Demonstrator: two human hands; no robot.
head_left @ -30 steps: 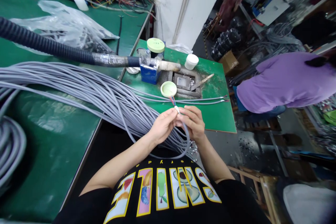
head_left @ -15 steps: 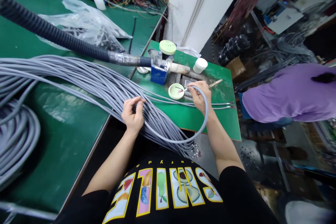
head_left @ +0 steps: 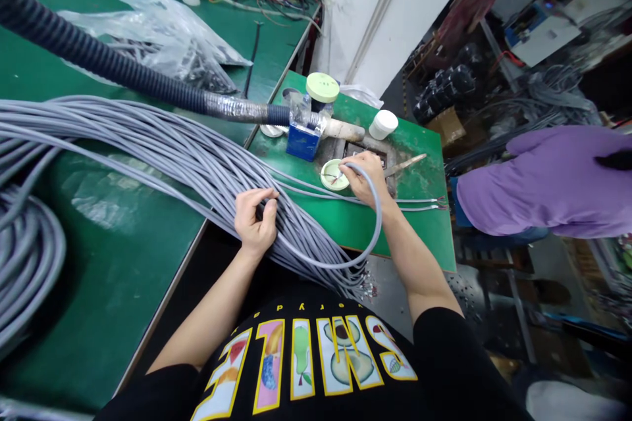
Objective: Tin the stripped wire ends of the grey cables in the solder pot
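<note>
My right hand (head_left: 365, 177) grips the gray cable (head_left: 378, 214) near its end, fingers closed. The cable's thin wires (head_left: 338, 177) are over the green cup (head_left: 333, 187); contact is unclear. My left hand (head_left: 253, 222) is loosely curled at the cable bundle (head_left: 197, 152); whether it grips a strand, I cannot tell.

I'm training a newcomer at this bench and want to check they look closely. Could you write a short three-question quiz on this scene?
1. Which of the wearer's hands holds the looped grey cable?
2. True or false: the thin wires at its end show against the shallow pale green dish.
3. What is nearest the left hand?
a) the white tub
b) the bundle of grey cables
c) the blue box

Key: 1. The right hand. 2. True. 3. b.
</note>
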